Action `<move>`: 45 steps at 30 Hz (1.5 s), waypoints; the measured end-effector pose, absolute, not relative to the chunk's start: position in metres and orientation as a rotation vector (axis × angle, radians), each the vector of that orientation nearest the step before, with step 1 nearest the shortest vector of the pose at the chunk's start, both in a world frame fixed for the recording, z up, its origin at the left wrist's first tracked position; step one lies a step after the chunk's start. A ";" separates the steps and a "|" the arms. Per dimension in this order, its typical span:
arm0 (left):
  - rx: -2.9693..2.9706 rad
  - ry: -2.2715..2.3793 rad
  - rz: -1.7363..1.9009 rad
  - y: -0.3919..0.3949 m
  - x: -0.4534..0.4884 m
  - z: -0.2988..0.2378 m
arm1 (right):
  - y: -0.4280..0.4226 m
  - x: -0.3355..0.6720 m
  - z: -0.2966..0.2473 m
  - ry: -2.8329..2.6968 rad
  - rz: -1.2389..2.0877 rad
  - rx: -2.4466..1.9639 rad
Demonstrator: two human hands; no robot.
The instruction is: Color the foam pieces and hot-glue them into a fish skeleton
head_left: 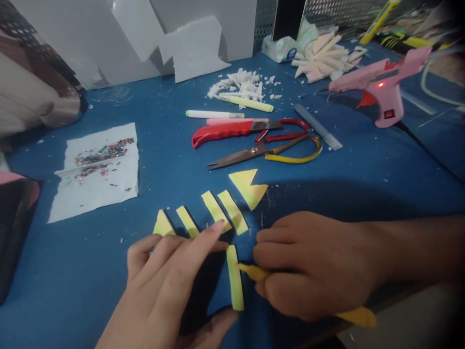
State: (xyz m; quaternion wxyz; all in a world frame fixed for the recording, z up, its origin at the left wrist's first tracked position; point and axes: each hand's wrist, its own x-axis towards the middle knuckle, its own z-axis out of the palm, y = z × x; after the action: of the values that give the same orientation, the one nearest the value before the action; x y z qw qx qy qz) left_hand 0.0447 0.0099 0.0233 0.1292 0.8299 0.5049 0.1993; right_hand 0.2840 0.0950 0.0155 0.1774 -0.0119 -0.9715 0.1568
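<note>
My right hand (312, 264) is closed around a yellow-handled cutter (358, 316); its tip touches a yellow foam strip (235, 277) lying upright between my hands. My left hand (170, 286) rests beside that strip with fingers stretched out, the fingertip reaching toward several cut yellow foam strips (218, 211) laid in a row. A notched yellow foam piece (249, 186) lies just beyond them. All sit on a blue table (363, 179).
Red-handled scissors (232, 133) and yellow-handled scissors (269, 152) lie mid-table with markers (214, 115). A pink glue gun (381, 85), lit, stands at the right. White paper with glitter (98, 169) lies left. White foam scraps (241, 85) and boards sit behind.
</note>
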 end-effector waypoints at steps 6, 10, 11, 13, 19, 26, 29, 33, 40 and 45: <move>2.442 1.428 0.602 0.012 0.045 0.024 | 0.096 0.284 0.018 -2.716 0.468 0.004; 2.482 1.406 0.598 0.013 0.042 0.022 | 0.098 0.283 0.018 -2.748 0.454 -0.030; 2.479 1.404 0.601 0.013 0.042 0.022 | 0.098 0.282 0.017 -2.731 0.484 0.017; 2.472 1.402 0.610 0.013 0.042 0.021 | 0.098 0.282 0.017 -2.682 0.530 0.093; 2.472 1.396 0.615 0.013 0.043 0.021 | 0.097 0.283 0.020 -2.757 0.480 -0.058; 2.490 1.413 0.608 0.013 0.042 0.021 | 0.098 0.284 0.020 -2.709 0.541 -0.009; 2.506 1.389 0.597 0.014 0.041 0.021 | 0.100 0.285 0.020 -2.693 0.538 -0.127; 2.470 1.408 0.606 0.013 0.041 0.022 | 0.101 0.286 0.021 -2.728 0.572 0.034; 2.460 1.405 0.578 0.012 0.041 0.023 | 0.102 0.285 0.020 -2.705 0.578 -0.108; 2.492 1.396 0.584 0.013 0.040 0.022 | 0.102 0.285 0.020 -2.687 0.604 -0.134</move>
State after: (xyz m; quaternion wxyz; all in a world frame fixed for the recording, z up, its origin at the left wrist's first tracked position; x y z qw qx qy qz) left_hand 0.0400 0.0129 0.0220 0.1129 0.8493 0.4757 0.1992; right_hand 0.2852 0.1024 0.0198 0.1909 -0.0477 -0.9566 0.2150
